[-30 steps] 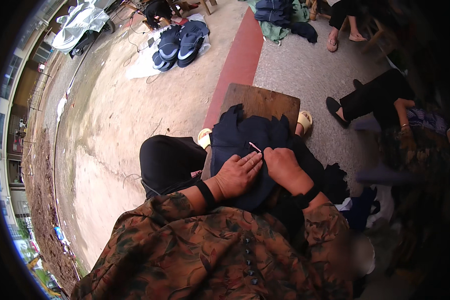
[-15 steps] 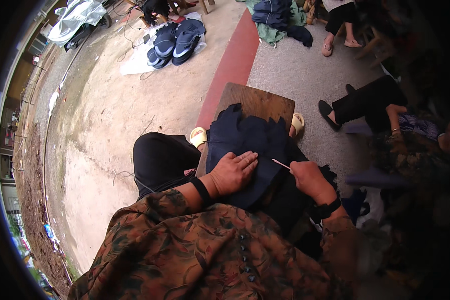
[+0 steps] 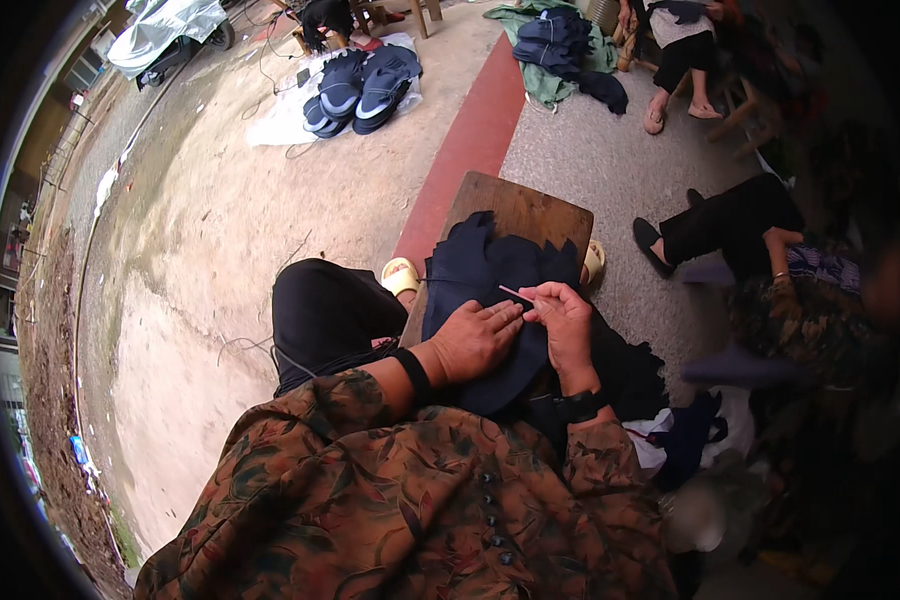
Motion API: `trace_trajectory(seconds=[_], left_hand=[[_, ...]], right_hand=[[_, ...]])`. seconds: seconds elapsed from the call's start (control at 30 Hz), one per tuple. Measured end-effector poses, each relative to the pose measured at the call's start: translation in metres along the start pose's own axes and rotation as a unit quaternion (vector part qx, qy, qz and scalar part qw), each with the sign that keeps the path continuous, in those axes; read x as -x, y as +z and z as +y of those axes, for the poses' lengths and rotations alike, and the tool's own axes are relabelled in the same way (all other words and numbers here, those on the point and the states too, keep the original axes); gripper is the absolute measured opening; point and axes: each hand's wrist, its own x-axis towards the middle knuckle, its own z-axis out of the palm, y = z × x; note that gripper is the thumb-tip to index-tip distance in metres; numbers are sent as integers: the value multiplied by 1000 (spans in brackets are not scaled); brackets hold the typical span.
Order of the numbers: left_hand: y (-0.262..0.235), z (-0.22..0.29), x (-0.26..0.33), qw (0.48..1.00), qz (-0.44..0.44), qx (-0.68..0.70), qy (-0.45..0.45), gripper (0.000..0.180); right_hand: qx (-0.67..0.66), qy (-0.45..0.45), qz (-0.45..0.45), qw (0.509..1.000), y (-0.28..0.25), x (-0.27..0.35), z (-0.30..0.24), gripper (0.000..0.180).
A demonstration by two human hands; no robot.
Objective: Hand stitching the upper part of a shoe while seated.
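Note:
Dark navy cloth pieces with jagged far edges lie layered on a wooden bench between my knees. My left hand rests flat on the cloth, fingers stretched out and pointing right. Close beside its fingertips, my right hand pinches a thin pale stick-like tool between thumb and fingers. The stick's tip points left, just above the cloth; its exact kind is too small to make out. Part of the cloth is hidden beneath both hands.
More dark cloth hangs at the bench's right side. Stacked navy-and-grey pieces lie on a white sheet at the far left. A dark cloth heap sits on green fabric farther off. Seated people's legs extend in from the right.
My right hand has moved left and away from me with the stick, coming next to my left fingertips. The left hand stays on the cloth.

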Motion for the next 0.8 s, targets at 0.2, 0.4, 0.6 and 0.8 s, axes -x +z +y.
trace_trajectory(seconds=[0.2, 0.4, 0.6, 0.8], left_hand=[[-4, 0, -1, 1000, 5, 11, -6, 32], [-6, -1, 1, 1000, -1, 8, -6, 31], [-2, -3, 1, 1000, -12, 13, 9, 39], [-7, -1, 1, 1000, -8, 15, -8, 32]], right_hand=[[189, -71, -31, 979, -2, 5, 10, 22], [442, -209, 72, 869, 1, 7, 4, 34], [443, -198, 53, 873, -8, 5, 6, 16], [259, -249, 58, 931, 11, 0, 4, 6]])
